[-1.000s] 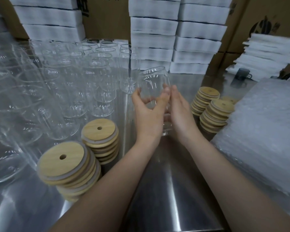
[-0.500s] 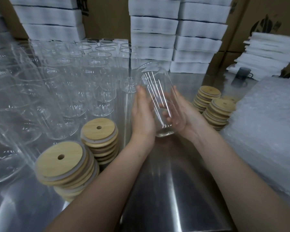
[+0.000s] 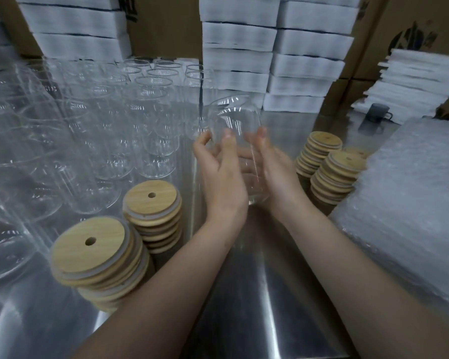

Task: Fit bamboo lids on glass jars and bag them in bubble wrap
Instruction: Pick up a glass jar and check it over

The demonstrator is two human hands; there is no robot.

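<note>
Steel table (image 3: 244, 307), empty glass jars (image 3: 88, 141) crowding left, 2 bamboo lid stacks (image 3: 96, 250) front left, more lid stacks (image 3: 335, 174) right, bubble wrap pile (image 3: 412, 203) beside them, dark mug (image 3: 379, 114) behind

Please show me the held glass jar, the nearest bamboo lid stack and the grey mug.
glass jar (image 3: 234, 117): head view, upper clear wall.
nearest bamboo lid stack (image 3: 103, 253): head view, top lid's wooden face.
grey mug (image 3: 378, 113): head view, its body.

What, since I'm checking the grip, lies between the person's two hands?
A clear glass jar with no lid on it, the left hand and right hand holding its sides; the head view shows it.
</note>
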